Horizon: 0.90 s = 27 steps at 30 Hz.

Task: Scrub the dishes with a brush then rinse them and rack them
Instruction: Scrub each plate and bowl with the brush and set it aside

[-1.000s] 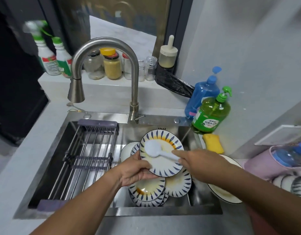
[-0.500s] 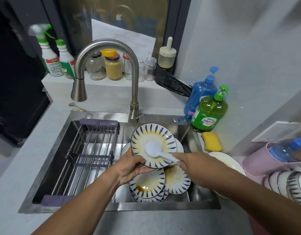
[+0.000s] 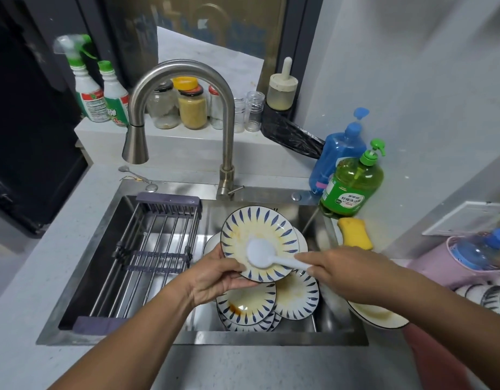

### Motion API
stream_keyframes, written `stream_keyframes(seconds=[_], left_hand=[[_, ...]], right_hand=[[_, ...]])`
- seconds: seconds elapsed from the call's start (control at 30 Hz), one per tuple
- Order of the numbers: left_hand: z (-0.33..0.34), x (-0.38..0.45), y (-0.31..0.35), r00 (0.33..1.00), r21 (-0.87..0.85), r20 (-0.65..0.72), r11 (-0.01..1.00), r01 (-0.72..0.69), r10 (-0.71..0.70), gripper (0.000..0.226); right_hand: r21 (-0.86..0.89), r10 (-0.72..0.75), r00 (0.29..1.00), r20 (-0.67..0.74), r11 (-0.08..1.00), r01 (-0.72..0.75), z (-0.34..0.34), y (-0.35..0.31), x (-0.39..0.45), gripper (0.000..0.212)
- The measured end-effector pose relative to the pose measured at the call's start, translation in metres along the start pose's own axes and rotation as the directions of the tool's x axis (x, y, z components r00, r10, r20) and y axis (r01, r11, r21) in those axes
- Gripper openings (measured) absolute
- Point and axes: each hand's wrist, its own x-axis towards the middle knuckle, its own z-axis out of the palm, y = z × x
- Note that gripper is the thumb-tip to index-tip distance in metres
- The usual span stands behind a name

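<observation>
My left hand (image 3: 215, 277) grips the stained blue-patterned ceramic plate (image 3: 260, 243) at its seven o'clock rim above the steel sink (image 3: 271, 192); my right hand (image 3: 347, 274) pinches the white plastic brush (image 3: 261, 256). Plate looks slippery, breakable; rim grip seems safest.

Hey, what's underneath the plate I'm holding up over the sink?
Under the held plate lie more dirty patterned plates stacked in the sink, smeared with yellow-brown sauce. A white dish peeks out behind. How many plates are stacked is hidden.
</observation>
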Motion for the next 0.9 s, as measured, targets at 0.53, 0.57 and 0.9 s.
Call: stream_keyframes(seconds=[0.53, 0.57, 0.9], left_hand=[[0.004, -0.010, 0.008, 1.000, 0.180, -0.010, 0.983, 0.025, -0.023, 0.064], [0.003, -0.009, 0.010, 0.999, 0.164, -0.044, 0.986, -0.008, 0.016, 0.062], [0.010, 0.000, 0.000, 0.981, 0.050, -0.154, 0.993, -0.111, 0.118, 0.057]], right_hand=[[-0.377, 0.072, 0.976, -0.204, 0.915, -0.147, -0.023, 0.013, 0.006, 0.038], [-0.352, 0.101, 0.982, -0.159, 0.924, -0.152, -0.019, 0.011, 0.000, 0.036], [0.090, -0.001, 1.000, 0.025, 0.996, -0.001, 0.011, -0.029, -0.009, 0.030]])
